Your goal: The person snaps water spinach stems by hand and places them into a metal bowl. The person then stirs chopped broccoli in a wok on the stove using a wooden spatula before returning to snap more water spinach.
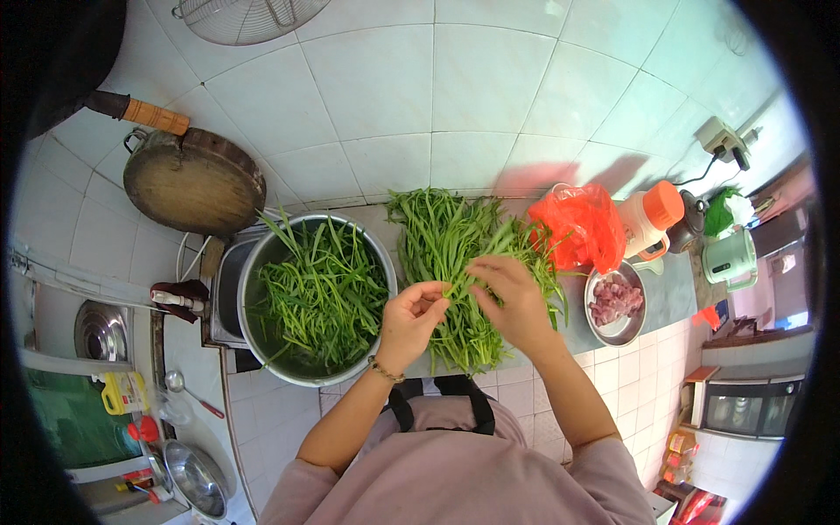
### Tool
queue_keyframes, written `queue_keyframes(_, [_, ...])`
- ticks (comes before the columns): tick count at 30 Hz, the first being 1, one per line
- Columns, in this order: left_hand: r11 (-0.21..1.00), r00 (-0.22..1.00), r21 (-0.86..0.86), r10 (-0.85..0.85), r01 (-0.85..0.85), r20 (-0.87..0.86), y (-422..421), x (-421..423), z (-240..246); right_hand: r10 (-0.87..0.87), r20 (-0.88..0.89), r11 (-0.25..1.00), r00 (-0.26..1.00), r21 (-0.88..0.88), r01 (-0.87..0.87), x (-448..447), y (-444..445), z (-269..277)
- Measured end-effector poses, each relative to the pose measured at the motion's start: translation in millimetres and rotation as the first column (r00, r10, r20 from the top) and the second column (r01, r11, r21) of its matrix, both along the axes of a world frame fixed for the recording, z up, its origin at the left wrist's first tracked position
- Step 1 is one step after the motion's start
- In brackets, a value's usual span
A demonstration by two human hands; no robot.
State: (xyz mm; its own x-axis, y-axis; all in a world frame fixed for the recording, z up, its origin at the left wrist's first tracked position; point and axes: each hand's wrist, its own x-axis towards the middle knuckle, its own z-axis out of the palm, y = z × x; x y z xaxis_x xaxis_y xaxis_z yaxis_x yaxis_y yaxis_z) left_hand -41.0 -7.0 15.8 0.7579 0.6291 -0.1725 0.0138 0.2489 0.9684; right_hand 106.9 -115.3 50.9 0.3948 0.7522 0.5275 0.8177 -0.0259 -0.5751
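Note:
A large pile of leafy green vegetable stalks (446, 230) lies on the counter before me. Over its near part, my left hand (415, 315) pinches a green stem between thumb and fingers. My right hand (508, 295) is just to the right, fingers bent over the leaves; whether it grips one of them is hidden. To the left, a big round metal basin (246, 328) holds more of the greens, with long leaves rising over its rim. Cut raw meat (615, 302) sits in a steel bowl (590, 331) at the counter's right.
A red plastic bag (581, 223), a thermos flask (640, 220) and a green electric kettle (730, 259) stand to the right. The basin rests over a metal sink (230, 295). A round wooden chopping board (190, 180) leans at the wall; a wok handle (154, 116) juts above it.

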Motion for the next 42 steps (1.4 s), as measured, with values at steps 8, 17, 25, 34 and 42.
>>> queue_keyframes(8, [0.992, 0.996, -0.115, -0.037, 0.046, 0.079, 4.0, -20.1, 15.5, 0.161, -0.245, 0.987, 0.956, 0.013, -0.163, -25.5, 18.1, -14.1])
queue_keyframes(17, [0.807, 0.870, 0.347, 0.488, -0.478, 0.065, 38.3, -98.6, 48.1, 0.358, -0.741, 0.889, 0.568, 0.457, 0.036, -76.1, 98.4, 17.3])
queue_keyframes(25, [0.675, 0.621, 0.552, 0.714, -0.489, -0.324, 93.8, -183.3, -32.8, -0.022, -0.548, 0.996, 0.836, -0.087, -0.030, -49.0, 80.2, -28.8])
queue_keyframes(34, [0.884, 0.882, 0.201, 0.452, -0.422, -0.134, 39.4, -134.1, -53.3, -0.085, 0.054, 0.601, 0.995, -0.794, 0.094, -66.4, -30.7, -133.6])
queue_keyframes(42, [0.974, 0.977, 0.207, 0.130, -0.093, -0.171, 4.2, -55.2, -45.6, -0.222, 0.076, 0.616, 0.972, -0.762, 0.200, -49.7, -23.5, -116.8])
